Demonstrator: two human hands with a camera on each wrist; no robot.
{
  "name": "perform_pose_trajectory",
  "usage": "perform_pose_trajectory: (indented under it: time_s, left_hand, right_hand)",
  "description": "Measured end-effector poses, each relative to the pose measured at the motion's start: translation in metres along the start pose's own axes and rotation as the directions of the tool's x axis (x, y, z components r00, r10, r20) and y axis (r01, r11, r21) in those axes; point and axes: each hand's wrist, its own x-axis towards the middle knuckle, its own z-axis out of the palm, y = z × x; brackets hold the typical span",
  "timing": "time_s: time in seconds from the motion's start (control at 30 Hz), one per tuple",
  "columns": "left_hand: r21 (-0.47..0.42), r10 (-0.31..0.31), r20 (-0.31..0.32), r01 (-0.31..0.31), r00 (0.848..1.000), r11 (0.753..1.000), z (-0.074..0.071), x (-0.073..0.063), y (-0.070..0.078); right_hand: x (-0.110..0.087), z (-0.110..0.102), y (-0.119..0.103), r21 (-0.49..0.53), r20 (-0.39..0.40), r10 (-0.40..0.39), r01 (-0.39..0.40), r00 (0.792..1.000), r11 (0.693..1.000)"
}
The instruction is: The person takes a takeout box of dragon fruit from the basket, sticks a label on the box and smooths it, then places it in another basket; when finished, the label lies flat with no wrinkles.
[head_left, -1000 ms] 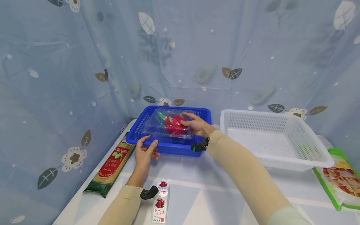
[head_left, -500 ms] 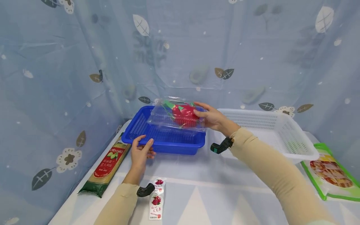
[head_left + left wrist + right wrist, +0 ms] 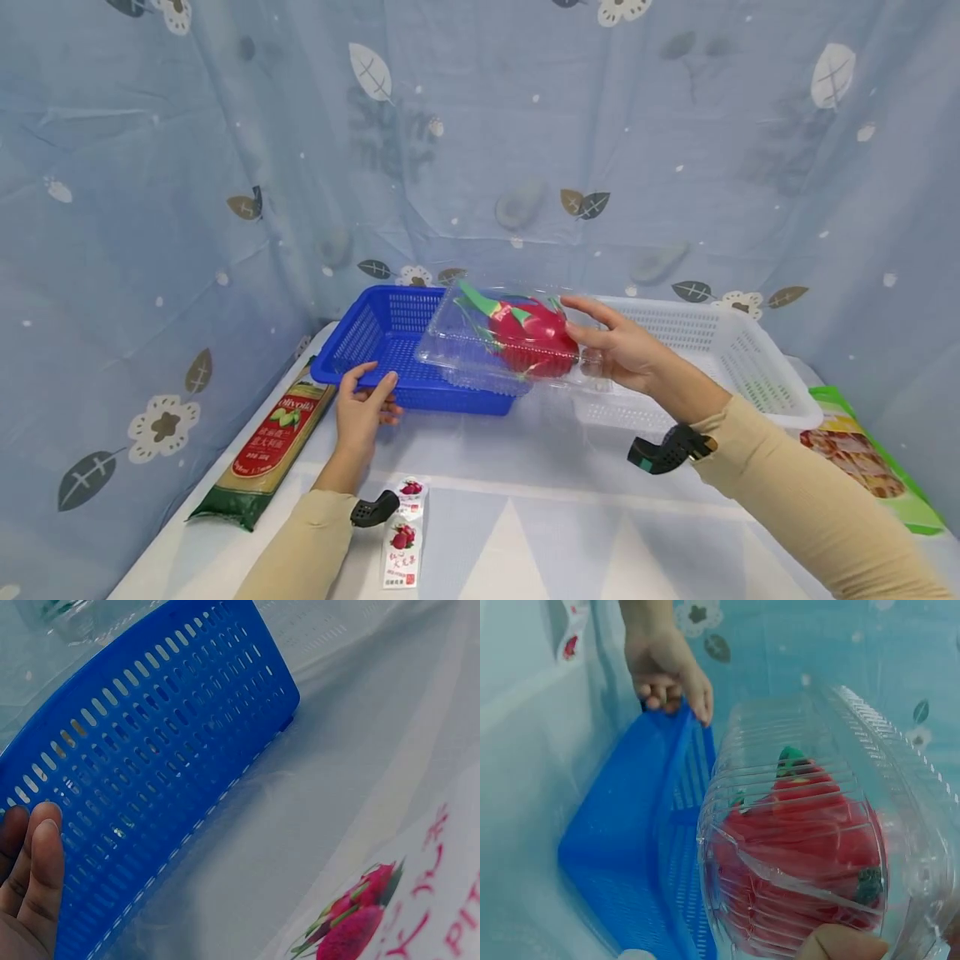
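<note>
My right hand point(image 3: 628, 348) grips the right end of a clear plastic clamshell box point(image 3: 450, 337), held up tilted in front of the two baskets. Inside it lies a red dragon fruit point(image 3: 528, 329) with green tips, seen close through the ribbed plastic in the right wrist view. My left hand point(image 3: 362, 410) holds the near left rim of a blue plastic basket point(image 3: 450, 402), thumb over the edge and fingers against the outer wall. The box covers part of this basket's right side in the head view. Slotted holes run along the basket's wall point(image 3: 172, 712) in the left wrist view.
A white slotted basket point(image 3: 795, 408) stands right of the blue one. A green-edged food bag point(image 3: 862, 454) lies partly behind it. At left lies a red-labelled pasta bag point(image 3: 273, 437). A strip of dragon fruit stickers point(image 3: 402, 537) lies nearby in front. A patterned curtain point(image 3: 465, 167) hangs behind.
My right hand has lifted the box with the dragon fruit out of the blue basket and carried it right and nearer. My left hand stays at the basket rim.
</note>
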Motion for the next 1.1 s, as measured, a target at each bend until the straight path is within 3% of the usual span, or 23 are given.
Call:
perform_pose_trajectory:
  time_s: [0.17, 0.47, 0.7, 1.1]
  left_hand:
    - [0.004, 0.01, -0.007, -0.01, 1.0, 1.0, 0.0, 0.002, -0.001]
    - [0.033, -0.015, -0.011, 0.016, 1.0, 0.999, 0.002, 0.002, 0.001]
    - [0.032, 0.001, 0.007, -0.001, 1.0, 0.999, 0.005, 0.004, 0.002]
    - [0.035, -0.016, -0.014, 0.017, 1.0, 0.999, 0.002, 0.001, 0.001]
  right_hand:
    - [-0.033, -0.004, 0.009, -0.04, 0.023, -0.007, 0.008, 1.0, 0.999]
    - [-0.084, -0.008, 0.041, -0.011, 0.091, -0.014, 0.015, 0.996, 1.0]
    - [-0.115, -0.02, 0.07, 0.064, 0.205, -0.031, 0.018, 0.978, 0.998]
    - [-0.135, -0.033, 0.114, 0.019, 0.187, 0.007, -0.01, 0.982, 1.0]
